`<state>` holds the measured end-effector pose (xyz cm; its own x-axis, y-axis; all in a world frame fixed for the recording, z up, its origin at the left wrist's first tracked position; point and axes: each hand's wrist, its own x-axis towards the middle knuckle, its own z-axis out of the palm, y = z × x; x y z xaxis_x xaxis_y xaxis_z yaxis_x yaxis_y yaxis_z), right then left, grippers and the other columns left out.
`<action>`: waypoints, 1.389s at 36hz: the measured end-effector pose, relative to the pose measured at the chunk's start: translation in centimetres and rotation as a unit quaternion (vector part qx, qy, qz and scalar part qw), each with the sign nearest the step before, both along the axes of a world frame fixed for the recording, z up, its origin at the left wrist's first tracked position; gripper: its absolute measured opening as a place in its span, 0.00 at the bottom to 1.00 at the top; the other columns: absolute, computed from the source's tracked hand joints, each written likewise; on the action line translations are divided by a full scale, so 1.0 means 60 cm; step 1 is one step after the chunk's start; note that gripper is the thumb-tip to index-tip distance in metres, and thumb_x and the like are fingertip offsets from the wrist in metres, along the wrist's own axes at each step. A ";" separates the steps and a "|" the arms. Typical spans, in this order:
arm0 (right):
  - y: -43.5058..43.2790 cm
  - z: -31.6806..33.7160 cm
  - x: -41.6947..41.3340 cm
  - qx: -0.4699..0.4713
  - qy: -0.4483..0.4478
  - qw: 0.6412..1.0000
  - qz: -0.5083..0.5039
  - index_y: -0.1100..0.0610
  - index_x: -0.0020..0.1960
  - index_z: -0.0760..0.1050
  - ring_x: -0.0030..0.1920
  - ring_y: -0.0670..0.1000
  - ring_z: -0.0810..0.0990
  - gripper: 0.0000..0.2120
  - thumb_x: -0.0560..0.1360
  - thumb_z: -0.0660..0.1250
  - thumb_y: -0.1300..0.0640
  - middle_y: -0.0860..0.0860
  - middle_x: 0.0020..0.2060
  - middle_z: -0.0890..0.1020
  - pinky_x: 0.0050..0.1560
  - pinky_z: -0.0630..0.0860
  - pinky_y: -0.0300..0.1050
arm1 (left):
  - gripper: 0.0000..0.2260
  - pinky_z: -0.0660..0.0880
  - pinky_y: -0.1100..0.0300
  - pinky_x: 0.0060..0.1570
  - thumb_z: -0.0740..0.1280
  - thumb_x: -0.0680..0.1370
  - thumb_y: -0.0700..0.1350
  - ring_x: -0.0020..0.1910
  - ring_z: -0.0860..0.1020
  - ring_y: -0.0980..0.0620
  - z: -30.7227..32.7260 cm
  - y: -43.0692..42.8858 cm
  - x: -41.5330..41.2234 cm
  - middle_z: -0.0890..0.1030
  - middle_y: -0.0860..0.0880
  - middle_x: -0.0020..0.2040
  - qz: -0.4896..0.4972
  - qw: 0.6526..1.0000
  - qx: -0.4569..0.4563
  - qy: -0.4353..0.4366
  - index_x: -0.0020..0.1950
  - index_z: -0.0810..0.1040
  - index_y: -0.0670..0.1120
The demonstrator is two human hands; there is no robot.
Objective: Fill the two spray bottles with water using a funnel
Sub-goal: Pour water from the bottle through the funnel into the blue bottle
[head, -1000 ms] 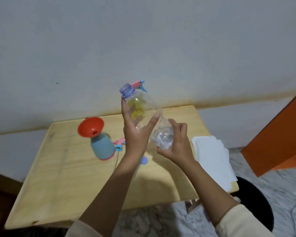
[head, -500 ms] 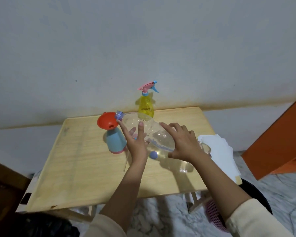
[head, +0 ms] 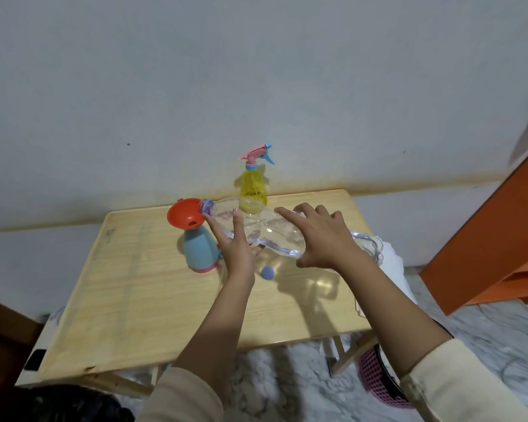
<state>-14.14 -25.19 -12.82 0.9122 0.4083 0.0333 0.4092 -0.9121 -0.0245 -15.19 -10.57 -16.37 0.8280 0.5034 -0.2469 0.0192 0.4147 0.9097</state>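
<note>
Blue spray bottle (head: 198, 252) stands left of centre on the table (head: 134, 300) with its spray head off, so the red funnel (head: 182, 216) can sit in its neck. We hold the clear water bottle (head: 270, 231) almost flat, with its mouth at the funnel's right rim. We judge this to be the start of a pour, though we cannot tell whether water is running yet. Our left hand (head: 237, 248) grips the water bottle near its neck, thumb and finger forked round it to steer the mouth. Our right hand (head: 323, 239) clasps the wide body, fingers above and thumb below, to carry the weight and set the tilt. A small blue cap (head: 267, 272), likely the water bottle's, lies on the table just below our hands, out of the way. The yellow spray bottle (head: 252, 190) stands at the table's back edge with its pink head on, clear of the pour. A white cloth (head: 392, 260) lies at the table's right edge, handy, we'd guess, for spills.
</note>
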 end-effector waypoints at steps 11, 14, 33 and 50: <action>0.009 0.018 0.001 -0.022 -0.003 1.000 0.001 0.39 0.73 0.49 0.60 0.56 0.69 0.47 0.62 0.72 0.51 0.49 0.66 0.66 0.55 0.66 0.53 | 0.33 0.78 0.61 0.32 0.63 0.77 0.59 0.61 0.76 0.51 0.002 0.005 0.001 0.58 0.54 0.77 0.003 1.000 -0.025 0.002 0.75 0.45 0.65; 0.011 0.021 0.002 -0.028 -0.006 1.000 0.003 0.39 0.73 0.50 0.59 0.56 0.69 0.47 0.62 0.72 0.51 0.49 0.66 0.67 0.54 0.65 0.52 | 0.33 0.78 0.61 0.31 0.63 0.77 0.59 0.66 0.72 0.47 0.001 0.005 0.003 0.59 0.52 0.77 0.008 0.999 -0.029 0.012 0.75 0.46 0.65; 0.018 0.037 0.011 -0.050 -0.013 0.999 0.015 0.39 0.73 0.50 0.61 0.56 0.69 0.46 0.62 0.72 0.51 0.49 0.68 0.66 0.56 0.65 0.53 | 0.32 0.77 0.62 0.29 0.63 0.76 0.61 0.59 0.77 0.47 -0.010 0.009 0.022 0.65 0.48 0.74 0.016 0.998 -0.050 0.024 0.74 0.48 0.67; 0.013 0.043 0.014 -0.057 -0.030 0.998 0.022 0.40 0.73 0.51 0.60 0.56 0.69 0.45 0.63 0.72 0.51 0.49 0.67 0.67 0.56 0.65 0.53 | 0.32 0.76 0.57 0.36 0.61 0.78 0.59 0.51 0.80 0.50 -0.010 0.000 0.026 0.73 0.44 0.68 0.007 0.999 -0.048 0.006 0.76 0.46 0.64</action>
